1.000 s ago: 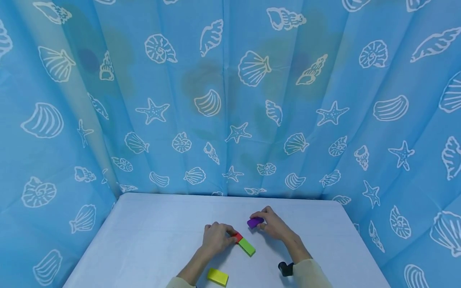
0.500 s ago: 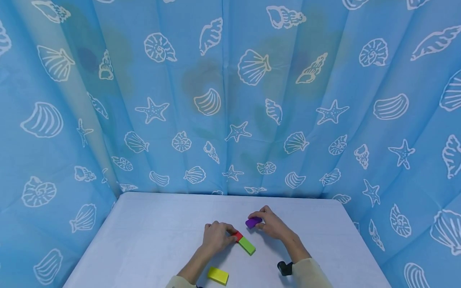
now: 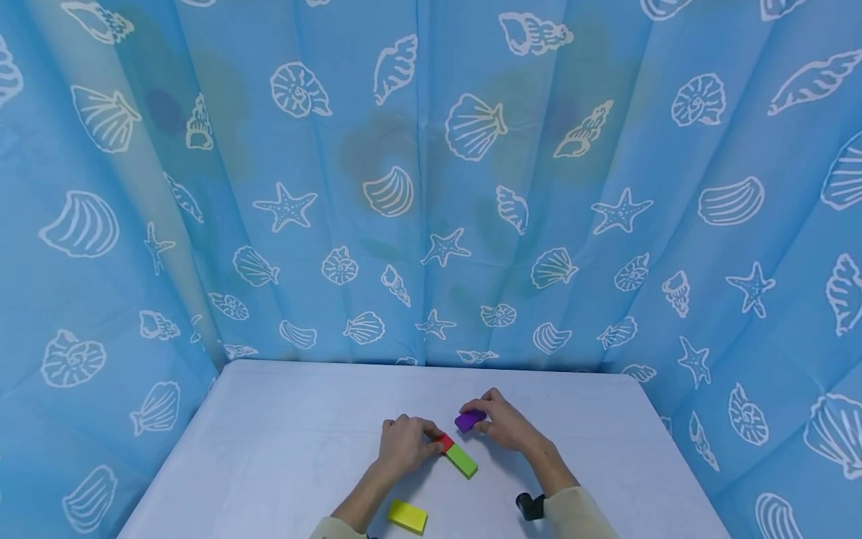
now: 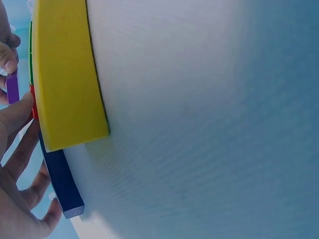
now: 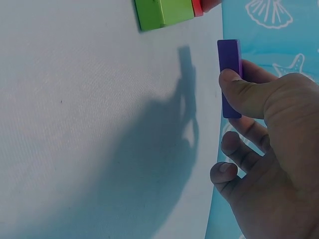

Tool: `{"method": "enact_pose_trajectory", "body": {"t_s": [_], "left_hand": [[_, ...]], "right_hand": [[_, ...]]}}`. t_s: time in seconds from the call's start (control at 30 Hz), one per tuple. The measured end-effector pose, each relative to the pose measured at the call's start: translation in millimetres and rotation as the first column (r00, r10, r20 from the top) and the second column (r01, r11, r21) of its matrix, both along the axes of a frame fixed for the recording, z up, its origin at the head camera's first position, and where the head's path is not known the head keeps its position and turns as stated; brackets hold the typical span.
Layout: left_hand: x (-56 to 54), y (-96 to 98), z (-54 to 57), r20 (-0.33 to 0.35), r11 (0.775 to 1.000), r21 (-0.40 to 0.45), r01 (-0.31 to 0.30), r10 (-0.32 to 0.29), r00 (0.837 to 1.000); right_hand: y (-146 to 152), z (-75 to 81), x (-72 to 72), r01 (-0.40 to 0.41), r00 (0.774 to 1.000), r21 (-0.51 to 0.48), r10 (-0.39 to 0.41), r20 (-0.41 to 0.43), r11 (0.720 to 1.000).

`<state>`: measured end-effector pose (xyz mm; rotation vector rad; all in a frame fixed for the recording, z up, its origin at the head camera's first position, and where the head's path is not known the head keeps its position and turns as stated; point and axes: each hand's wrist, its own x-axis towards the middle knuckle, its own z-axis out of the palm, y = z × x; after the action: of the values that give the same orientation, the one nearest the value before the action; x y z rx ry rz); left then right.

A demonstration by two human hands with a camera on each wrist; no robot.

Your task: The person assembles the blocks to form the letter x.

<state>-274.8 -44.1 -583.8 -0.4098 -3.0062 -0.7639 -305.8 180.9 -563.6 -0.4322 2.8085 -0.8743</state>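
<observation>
In the head view my left hand (image 3: 404,445) pinches a red block (image 3: 446,443) at the middle of the table. A green block (image 3: 462,461) lies end to end with the red one. A dark blue block (image 4: 62,181) shows in the left wrist view, beside the fingers of that hand; the hand covers it from the head. My right hand (image 3: 508,423) pinches a purple block (image 3: 468,421) between thumb and fingers. It is held above the table, behind and right of the red block, apart from it. The right wrist view shows this purple block on edge.
A yellow block (image 3: 407,516) lies near the table's front, close to the left forearm. The white table (image 3: 303,419) is backed and flanked by a blue shell-patterned curtain (image 3: 431,187). A small black device (image 3: 530,506) sits at the right wrist.
My right hand has moved slightly left and a little nearer with the purple block, towards the red block. The left hand and the other blocks have stayed in place.
</observation>
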Motion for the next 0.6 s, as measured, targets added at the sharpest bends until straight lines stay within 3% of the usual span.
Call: {"method": "enact_pose_trajectory", "body": {"t_s": [0.6], "left_hand": [[0.2,0.6,-0.4,0.007,1.0,0.005,0.0,0.0,1.0]], "right_hand": [[-6.2,-0.5,3.8,-0.031,1.0,-0.006,0.031,-0.001,1.0]]}}
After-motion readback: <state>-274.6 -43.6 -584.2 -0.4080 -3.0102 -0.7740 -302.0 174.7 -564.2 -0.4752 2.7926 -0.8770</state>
